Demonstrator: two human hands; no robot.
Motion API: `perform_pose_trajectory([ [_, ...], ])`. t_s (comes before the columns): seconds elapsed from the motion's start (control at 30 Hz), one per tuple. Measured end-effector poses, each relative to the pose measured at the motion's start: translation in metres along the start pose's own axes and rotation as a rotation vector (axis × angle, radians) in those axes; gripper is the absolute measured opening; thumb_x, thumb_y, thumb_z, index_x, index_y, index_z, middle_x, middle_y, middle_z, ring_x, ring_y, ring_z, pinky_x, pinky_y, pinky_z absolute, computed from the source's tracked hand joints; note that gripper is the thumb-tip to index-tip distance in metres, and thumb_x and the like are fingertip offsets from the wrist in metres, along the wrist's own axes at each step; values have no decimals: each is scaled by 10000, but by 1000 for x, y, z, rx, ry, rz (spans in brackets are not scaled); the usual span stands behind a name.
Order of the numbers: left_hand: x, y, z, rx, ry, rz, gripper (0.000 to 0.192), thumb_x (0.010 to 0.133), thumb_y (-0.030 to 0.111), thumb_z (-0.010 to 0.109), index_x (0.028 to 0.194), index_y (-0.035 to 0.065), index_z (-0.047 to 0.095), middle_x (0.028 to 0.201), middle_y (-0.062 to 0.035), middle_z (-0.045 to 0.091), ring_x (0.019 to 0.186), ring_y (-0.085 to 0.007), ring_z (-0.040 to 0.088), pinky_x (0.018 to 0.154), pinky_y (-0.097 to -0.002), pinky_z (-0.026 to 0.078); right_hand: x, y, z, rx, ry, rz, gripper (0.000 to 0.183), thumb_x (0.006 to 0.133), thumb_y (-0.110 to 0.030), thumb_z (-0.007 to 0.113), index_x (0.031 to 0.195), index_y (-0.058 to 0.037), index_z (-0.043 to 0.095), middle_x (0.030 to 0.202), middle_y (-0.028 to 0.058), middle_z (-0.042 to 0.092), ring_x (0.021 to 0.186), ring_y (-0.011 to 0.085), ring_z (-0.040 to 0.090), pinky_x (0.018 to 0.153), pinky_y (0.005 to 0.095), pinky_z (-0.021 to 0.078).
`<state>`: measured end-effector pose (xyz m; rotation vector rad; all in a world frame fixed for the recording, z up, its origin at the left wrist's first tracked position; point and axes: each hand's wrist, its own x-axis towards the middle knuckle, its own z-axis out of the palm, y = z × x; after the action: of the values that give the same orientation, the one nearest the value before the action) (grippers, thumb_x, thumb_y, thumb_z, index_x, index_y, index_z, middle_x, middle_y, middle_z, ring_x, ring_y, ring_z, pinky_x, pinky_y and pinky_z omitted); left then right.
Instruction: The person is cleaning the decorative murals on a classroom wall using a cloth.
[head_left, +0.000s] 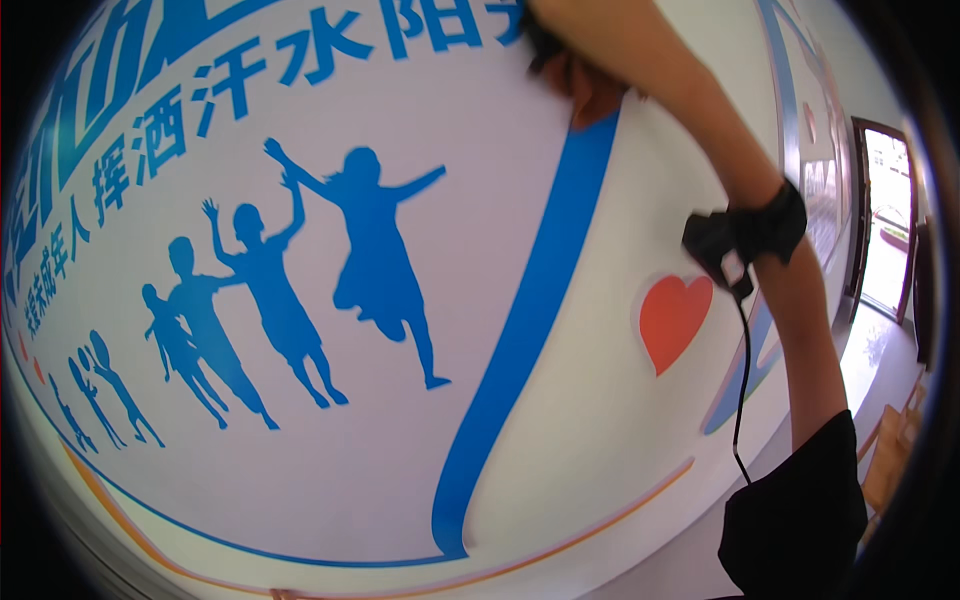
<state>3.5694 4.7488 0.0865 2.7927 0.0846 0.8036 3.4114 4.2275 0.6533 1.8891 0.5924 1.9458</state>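
Observation:
My right hand (581, 82) is raised at the top of the picture, blurred, against the blue band (536, 285) that edges a wall display board. It wears something black around the wrist or palm; whether the fingers grip anything cannot be made out. A black strap with a small device (724, 244) circles the same forearm, and a cable runs from it towards the black sleeve (799, 517). Blue silhouettes of children (379, 240) and large blue lettering (326, 45) cover the board to the left. My left hand is out of view.
A red heart (675, 319) is on the pale wall right of the board. An orange strip (600, 517) curves below it. An open doorway (885, 225) stands at the far right, with a shiny floor before it. Wooden objects (889, 457) sit at the lower right edge.

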Motion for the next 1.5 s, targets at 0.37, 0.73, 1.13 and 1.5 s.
perform_pose_trajectory([
  [0.37,26,-17,-1,155,-119,123,605,704,5,591,1275,-47,397,1465,-213,316,820,-415,634,665,-461,532,-184,-231,59,278,58,-470,315,837,-149,616,1120,-11,599,1161,81,569,1090,255,541,893,306,498],
  [0.73,21,-2,-5,94,-123,57,740,684,25,622,1363,-17,330,1495,-255,257,946,-439,618,754,-440,540,-249,-51,-64,-16,-131,-24,521,683,-5,741,1168,-141,607,1269,9,562,1196,242,526,856,360,547],
  [1.13,-17,-23,22,-354,-122,33,670,710,28,637,1330,34,383,1210,-217,516,1119,-353,515,950,-436,427,-286,-41,-70,-11,112,299,378,748,11,651,1120,-52,639,1183,63,586,1158,271,548,833,362,554],
  [1.5,-163,247,24,-757,-912,542,168,849,52,576,995,63,658,732,-107,667,671,-203,671,638,-324,521,-280,-79,-65,234,79,198,410,748,-20,648,1152,-82,620,1149,90,583,1048,252,579,828,338,532],
])
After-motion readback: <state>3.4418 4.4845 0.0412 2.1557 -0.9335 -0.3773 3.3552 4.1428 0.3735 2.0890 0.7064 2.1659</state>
